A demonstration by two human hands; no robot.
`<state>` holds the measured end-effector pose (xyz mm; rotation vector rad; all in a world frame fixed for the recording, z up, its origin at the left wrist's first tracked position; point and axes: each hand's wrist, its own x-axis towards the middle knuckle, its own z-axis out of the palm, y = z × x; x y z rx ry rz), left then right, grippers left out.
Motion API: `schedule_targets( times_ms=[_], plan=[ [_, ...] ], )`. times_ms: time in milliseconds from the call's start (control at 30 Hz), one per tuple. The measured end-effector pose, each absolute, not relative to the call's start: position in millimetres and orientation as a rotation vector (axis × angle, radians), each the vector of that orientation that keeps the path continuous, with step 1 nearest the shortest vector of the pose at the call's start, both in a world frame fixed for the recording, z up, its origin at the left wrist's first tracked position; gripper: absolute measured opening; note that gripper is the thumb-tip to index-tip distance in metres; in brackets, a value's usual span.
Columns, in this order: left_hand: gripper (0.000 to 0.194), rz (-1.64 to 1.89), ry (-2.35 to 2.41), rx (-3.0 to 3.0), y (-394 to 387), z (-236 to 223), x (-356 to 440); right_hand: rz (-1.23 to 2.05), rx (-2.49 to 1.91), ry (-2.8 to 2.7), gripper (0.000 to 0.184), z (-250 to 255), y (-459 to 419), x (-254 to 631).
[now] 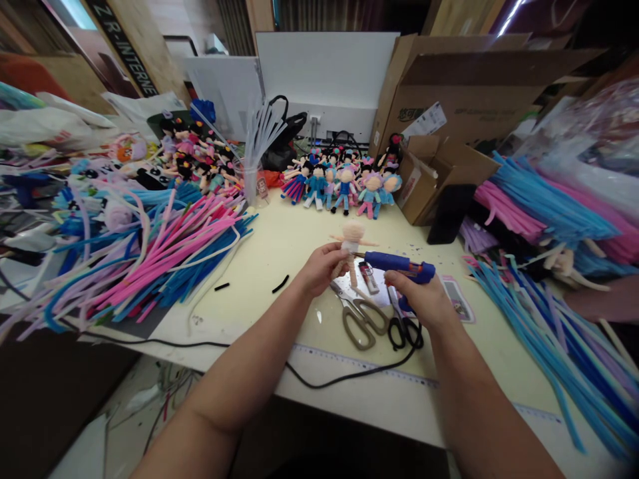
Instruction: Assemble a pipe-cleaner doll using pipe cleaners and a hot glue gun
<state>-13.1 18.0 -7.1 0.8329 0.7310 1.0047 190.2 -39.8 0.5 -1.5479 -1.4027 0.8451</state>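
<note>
Pinched in the fingers of my left hand [322, 268] is a small doll [353, 233] with a round peach head, thin outstretched arms and a white body. My right hand [419, 296] is wrapped round the handle of a blue hot glue gun [394, 262]. Its nozzle points left and meets the doll's white body, or nearly so; I cannot tell which. Below the hands lie scissors with tan handles [363, 326] and scissors with black handles [404, 332]. A lighter [368, 277] rests on the table between the hands. The glue gun's black cord [339, 380] loops along the front.
Finished dolls [344, 186] stand in a group at the back. Pipe cleaners are heaped at the left [164, 253] and right [539, 332]. Clear glue sticks [259, 140] stand in a cup. Cardboard boxes [449, 100] and a black phone-like slab [450, 214] are at the back right.
</note>
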Motion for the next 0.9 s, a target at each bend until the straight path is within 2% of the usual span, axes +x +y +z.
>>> schedule_targets(
  times_ms=[533,900],
  plan=[
    [0.032,0.996,0.731,0.811,17.5,-5.6,-13.1,0.924,-1.538,-1.352,0.039,7.6,-40.7,187.3],
    [0.029,1.008,0.735,0.798,18.0,-5.8,-13.5,0.932,-1.541,-1.338,0.033,8.3,-41.7,187.5]
  ],
)
